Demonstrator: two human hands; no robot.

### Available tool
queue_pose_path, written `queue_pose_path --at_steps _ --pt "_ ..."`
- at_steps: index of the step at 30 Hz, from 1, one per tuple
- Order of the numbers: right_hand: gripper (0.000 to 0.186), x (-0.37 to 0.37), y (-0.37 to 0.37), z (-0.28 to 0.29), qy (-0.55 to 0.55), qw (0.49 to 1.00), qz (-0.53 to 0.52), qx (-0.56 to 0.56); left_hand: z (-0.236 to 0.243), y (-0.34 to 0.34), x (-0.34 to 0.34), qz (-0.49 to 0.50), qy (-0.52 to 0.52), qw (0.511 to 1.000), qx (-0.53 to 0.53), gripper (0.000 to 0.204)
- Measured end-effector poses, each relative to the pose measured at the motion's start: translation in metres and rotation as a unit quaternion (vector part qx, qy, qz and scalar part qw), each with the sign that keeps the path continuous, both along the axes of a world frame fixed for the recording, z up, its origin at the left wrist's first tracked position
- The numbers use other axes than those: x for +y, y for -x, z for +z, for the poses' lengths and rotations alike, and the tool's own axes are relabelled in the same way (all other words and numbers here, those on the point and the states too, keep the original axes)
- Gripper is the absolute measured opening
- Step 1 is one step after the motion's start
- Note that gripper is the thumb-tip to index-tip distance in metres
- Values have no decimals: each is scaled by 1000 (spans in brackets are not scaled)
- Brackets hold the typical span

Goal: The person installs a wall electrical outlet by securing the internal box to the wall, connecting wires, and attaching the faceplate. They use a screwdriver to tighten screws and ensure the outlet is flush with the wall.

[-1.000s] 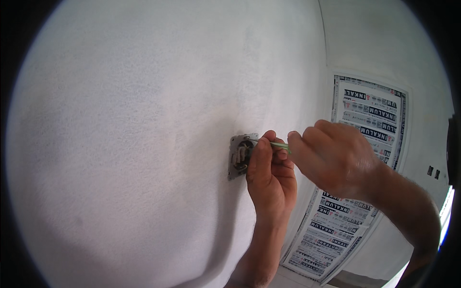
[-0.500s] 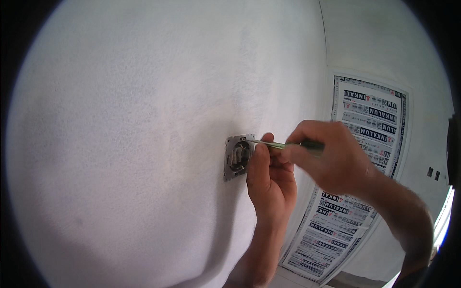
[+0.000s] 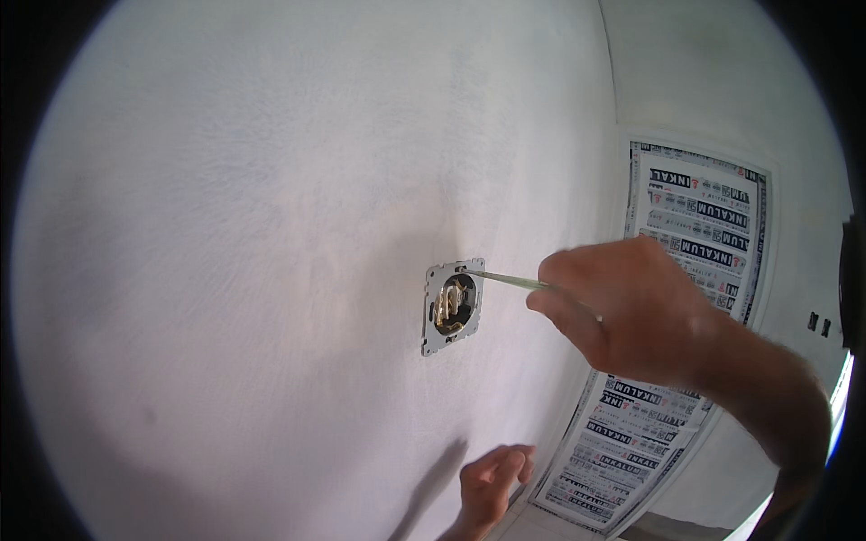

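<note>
A square metal mounting frame of a wall socket or switch (image 3: 429, 335) sits on the white wall, with a round dark opening in its middle that shows pale and brassy inner parts. My right hand (image 3: 631, 307) is closed on a slim screwdriver (image 3: 510, 280) with a greenish handle mostly hidden in the fingers. Its tip meets the frame's upper edge, at a screw or slot too small to make out. Lower down, my left hand (image 3: 492, 482) is away from the frame, near the wall, with its fingers curled in. Whether anything lies inside them is hidden.
The painted wall (image 3: 253, 270) fills the left and middle. To the right, a tall panel covered in printed protective film (image 3: 631, 433) stands in the adjoining wall. Farther right are two small dark wall openings (image 3: 819, 325). A strip of floor (image 3: 541, 518) shows at the bottom.
My left hand has let go near the screwdriver's shaft and dropped down, away from the frame. My right hand keeps the screwdriver at the frame's upper edge, having shifted slightly.
</note>
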State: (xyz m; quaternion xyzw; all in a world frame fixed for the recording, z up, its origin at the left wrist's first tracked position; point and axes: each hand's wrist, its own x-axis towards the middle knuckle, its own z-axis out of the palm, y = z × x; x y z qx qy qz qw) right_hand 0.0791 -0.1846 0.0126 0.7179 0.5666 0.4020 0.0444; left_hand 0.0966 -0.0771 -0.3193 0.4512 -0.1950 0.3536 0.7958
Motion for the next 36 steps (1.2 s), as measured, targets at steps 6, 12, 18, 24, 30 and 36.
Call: queue_pose_path --at_steps 6,12,18,24,30,36 --pt "21 3 21 0 -76 911 -4 405 12 -4 -62 -204 -154 964 76 24" --pt "16 -5 -6 -17 14 945 111 -306 -60 -29 -42 -91 -465 854 214 31" --pt "19 6 8 3 -62 966 18 249 -181 -2 -21 -40 -377 868 320 32" --pt "14 9 16 1 -104 947 44 300 -144 -30 -80 -121 -402 890 178 35" --pt "15 4 -20 -6 11 931 91 -354 -254 8 -50 -37 -422 870 253 28" --pt "17 14 7 6 -41 982 48 177 -341 59 -13 -17 -495 809 316 24"
